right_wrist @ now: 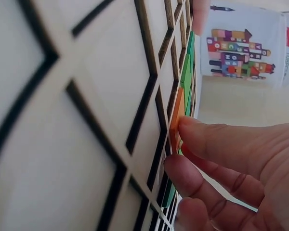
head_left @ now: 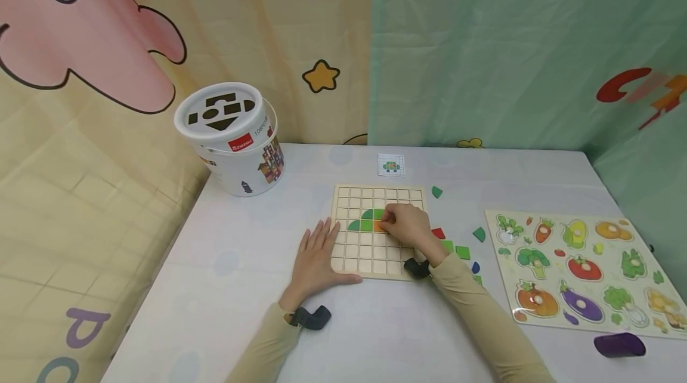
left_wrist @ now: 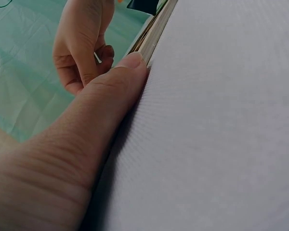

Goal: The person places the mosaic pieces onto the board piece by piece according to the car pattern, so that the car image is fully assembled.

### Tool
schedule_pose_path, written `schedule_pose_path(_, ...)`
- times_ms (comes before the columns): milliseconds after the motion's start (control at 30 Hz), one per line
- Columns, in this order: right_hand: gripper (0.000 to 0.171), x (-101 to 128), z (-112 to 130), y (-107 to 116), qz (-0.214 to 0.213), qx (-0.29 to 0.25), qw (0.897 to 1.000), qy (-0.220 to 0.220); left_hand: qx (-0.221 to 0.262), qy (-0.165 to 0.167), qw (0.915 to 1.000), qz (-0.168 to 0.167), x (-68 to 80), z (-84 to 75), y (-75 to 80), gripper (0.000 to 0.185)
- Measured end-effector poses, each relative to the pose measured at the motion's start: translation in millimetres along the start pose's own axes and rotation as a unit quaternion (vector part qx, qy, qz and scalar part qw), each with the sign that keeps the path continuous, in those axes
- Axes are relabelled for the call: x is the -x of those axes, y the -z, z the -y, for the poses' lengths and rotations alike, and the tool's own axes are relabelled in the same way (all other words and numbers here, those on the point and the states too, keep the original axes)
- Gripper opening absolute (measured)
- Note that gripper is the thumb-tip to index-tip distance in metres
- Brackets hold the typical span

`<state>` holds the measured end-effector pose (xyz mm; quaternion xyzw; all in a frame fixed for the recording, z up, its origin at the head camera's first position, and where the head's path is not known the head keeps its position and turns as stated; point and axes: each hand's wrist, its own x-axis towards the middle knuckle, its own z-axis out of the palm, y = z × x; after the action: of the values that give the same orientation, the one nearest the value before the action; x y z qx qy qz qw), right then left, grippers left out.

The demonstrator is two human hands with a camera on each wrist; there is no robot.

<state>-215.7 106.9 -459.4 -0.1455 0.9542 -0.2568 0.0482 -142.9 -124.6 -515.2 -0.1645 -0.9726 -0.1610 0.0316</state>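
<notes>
At the near left corner of the grid board (head_left: 365, 255), the left hand (head_left: 315, 263), fingers spread, needed to hold steady so the right hand (head_left: 406, 225), pinching the orange piece (head_left: 378, 226) beside green pieces (head_left: 366, 225) there, could seat it flat, its thick side clear only from the right wrist.

the grid board (head_left: 371, 253) is matt wood; the orange tile (right_wrist: 175, 126) looks smooth. the counter (head_left: 231, 222) shows fine-woven cloth. the bucket (head_left: 232, 171) at far left has a smooth, plastic-looking lid (head_left: 247, 119). the far curtain (head_left: 467, 61) is creased cloth, the puzzle board (head_left: 613, 271) at right faintly glossy.
</notes>
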Motion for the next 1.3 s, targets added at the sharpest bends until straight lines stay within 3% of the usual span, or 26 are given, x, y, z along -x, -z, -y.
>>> schedule_pose_path(267,0.01,13,-11,2,0.005,-0.014,0.999,0.031,-0.003,-0.005,1.0,-0.001,-0.5,-3.0,-1.3,0.125)
schedule_pose_path(400,0.014,25,-19,8,-0.021,-0.03,0.998,0.043,-0.006,-0.005,1.0,-0.002,-1.3,-3.5,-2.1,0.125)
schedule_pose_path(667,0.016,51,-49,37,-0.09,-0.047,0.995,0.018,-0.003,0.0,1.0,0.001,-1.7,-4.3,-0.9,0.125)
schedule_pose_path(800,0.018,60,-66,50,-0.102,-0.038,0.994,-0.011,0.003,-0.001,1.0,-0.008,-1.5,-4.3,1.1,0.125)
schedule_pose_path(1033,0.019,68,-85,55,-0.074,-0.036,0.996,-0.037,0.004,-0.003,0.9999,-0.012,-1.1,-2.6,-0.6,0.125)
schedule_pose_path(1300,0.019,63,-90,48,-0.024,-0.04,0.998,-0.053,0.005,-0.01,0.9998,-0.016,-1.9,-1.9,-1.7,0.124)
